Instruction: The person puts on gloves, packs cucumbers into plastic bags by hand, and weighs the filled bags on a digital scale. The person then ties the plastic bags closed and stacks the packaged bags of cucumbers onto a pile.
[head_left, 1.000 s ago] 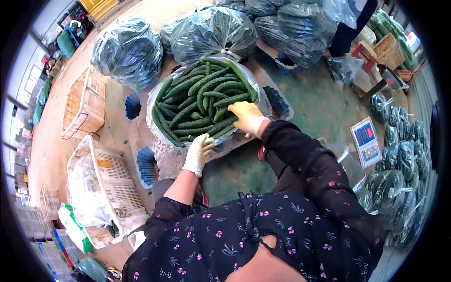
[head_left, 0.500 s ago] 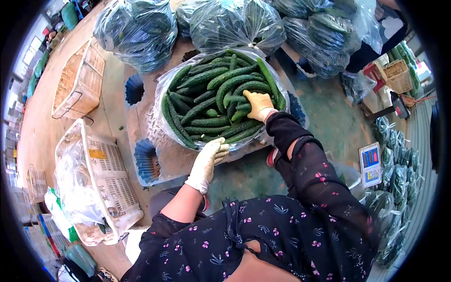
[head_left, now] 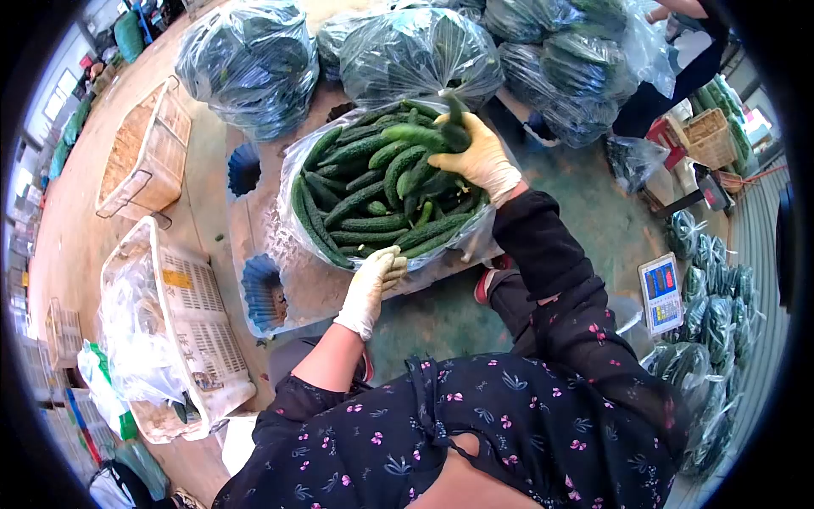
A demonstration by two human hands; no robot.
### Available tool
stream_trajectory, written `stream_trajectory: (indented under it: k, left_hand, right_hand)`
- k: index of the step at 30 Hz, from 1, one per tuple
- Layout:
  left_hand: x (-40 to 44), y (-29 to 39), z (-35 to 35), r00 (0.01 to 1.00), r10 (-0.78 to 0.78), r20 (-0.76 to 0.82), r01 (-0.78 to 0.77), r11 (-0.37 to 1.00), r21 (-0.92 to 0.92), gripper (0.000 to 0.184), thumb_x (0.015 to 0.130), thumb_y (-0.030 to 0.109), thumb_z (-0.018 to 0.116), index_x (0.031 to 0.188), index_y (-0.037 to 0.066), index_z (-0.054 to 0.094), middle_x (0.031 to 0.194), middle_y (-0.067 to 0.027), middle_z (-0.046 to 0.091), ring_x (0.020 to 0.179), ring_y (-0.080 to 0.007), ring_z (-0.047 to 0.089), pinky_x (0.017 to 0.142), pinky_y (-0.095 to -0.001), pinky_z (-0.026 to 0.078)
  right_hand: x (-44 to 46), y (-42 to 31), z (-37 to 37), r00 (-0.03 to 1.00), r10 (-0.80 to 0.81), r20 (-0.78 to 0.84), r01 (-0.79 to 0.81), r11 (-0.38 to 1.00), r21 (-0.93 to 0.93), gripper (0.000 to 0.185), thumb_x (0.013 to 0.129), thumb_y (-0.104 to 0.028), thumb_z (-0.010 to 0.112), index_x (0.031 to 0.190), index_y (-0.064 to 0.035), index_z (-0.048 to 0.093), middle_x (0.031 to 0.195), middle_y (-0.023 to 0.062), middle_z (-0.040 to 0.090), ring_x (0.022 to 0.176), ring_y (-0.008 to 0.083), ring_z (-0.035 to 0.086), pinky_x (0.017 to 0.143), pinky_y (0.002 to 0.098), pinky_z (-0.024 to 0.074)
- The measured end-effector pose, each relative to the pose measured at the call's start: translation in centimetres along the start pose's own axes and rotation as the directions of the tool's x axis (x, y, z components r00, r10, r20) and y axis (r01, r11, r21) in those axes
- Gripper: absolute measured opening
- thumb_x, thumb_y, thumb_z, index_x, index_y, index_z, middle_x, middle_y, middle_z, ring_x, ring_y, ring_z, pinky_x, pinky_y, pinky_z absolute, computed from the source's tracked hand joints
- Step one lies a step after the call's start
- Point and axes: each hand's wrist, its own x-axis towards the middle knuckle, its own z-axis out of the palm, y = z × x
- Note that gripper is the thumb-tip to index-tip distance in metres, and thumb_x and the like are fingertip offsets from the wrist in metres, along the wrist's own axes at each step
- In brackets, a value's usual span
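Dark green cucumbers [head_left: 365, 204] fill an open clear plastic bag [head_left: 292, 161] on a worn pallet [head_left: 322, 297]. My right hand [head_left: 479, 157], in a yellowish glove, grips a cucumber [head_left: 455, 123] above the bag's far right side; another cucumber lies against its fingers. My left hand [head_left: 373, 288], in a white glove, is at the bag's near edge with its fingers bent together. Whether it pinches the plastic is too small to tell.
Tied bags of cucumbers [head_left: 420, 55] stand behind the pallet. White crates [head_left: 203, 339] are at the left. A scale display [head_left: 661, 293] and small bagged bundles [head_left: 716, 314] are at the right. Part of another person [head_left: 682, 8] shows at the top right.
My right hand has moved up and away over the heap with a cucumber lifted in it. Cucumbers at the right of the bag have shifted. My left hand remains at the near edge.
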Motion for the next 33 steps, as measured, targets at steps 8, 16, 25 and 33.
stream_trajectory:
  k: [8, 16, 25, 33]
  left_hand:
    - [0.0, 0.9, 0.1, 0.996, 0.054, 0.07, -0.04, 0.983, -0.18, 0.042, 0.085, 0.038, 0.058, 0.115, 0.008, 0.056, 0.106, -0.0098, 0.061, 0.096, -0.0199, 0.058, 0.088, -0.0322, 0.043]
    - [-6.9, 4.6, 10.3, 0.851, 0.045, 0.524, -0.07, 0.997, 0.027, 0.057, 0.086, 0.041, 0.055, 0.13, 0.006, 0.043, 0.126, -0.0063, 0.05, 0.113, -0.0179, 0.048, 0.094, -0.0364, 0.04]
    - [-6.3, 2.1, 22.3, 0.738, -0.115, 0.664, -0.134, 0.941, 0.312, 0.05, 0.092, 0.038, 0.049, 0.129, 0.004, 0.044, 0.111, -0.007, 0.058, 0.1, -0.0152, 0.055, 0.089, -0.0288, 0.041]
    - [-4.7, -6.0, 34.7, 0.694, -0.17, 0.7, -0.541, 0.519, 0.662, 0.073, 0.08, 0.041, 0.064, 0.13, -0.006, 0.039, 0.128, -0.0173, 0.048, 0.117, -0.0247, 0.046, 0.099, -0.0313, 0.034]
  right_hand:
    - [-9.7, -1.0, -3.5, 0.947, 0.158, 0.279, -0.321, 0.438, 0.84, 0.064, 0.072, -0.021, 0.069, 0.125, 0.0052, 0.044, 0.101, 0.0063, 0.057, 0.092, 0.0171, 0.057, 0.082, 0.0281, 0.0464]
    - [-18.4, -2.1, -7.4, 0.94, 0.326, 0.106, -0.228, 0.365, 0.903, 0.047, 0.075, -0.012, 0.068, 0.119, -0.0001, 0.052, 0.102, 0.0044, 0.057, 0.095, 0.0156, 0.054, 0.088, 0.0302, 0.0417]
    - [-32.9, -11.6, -22.9, 0.652, 0.258, -0.713, 0.166, 0.869, 0.467, 0.06, 0.071, -0.006, 0.069, 0.127, -0.0025, 0.046, 0.114, 0.0092, 0.055, 0.102, 0.0182, 0.053, 0.092, 0.0324, 0.0418]
    - [-47.3, -7.8, -27.8, 0.243, 0.267, -0.933, 0.012, 0.96, 0.279, 0.047, 0.07, -0.005, 0.076, 0.111, -0.0034, 0.054, 0.1, 0.0052, 0.061, 0.09, 0.0166, 0.058, 0.083, 0.0301, 0.0464]
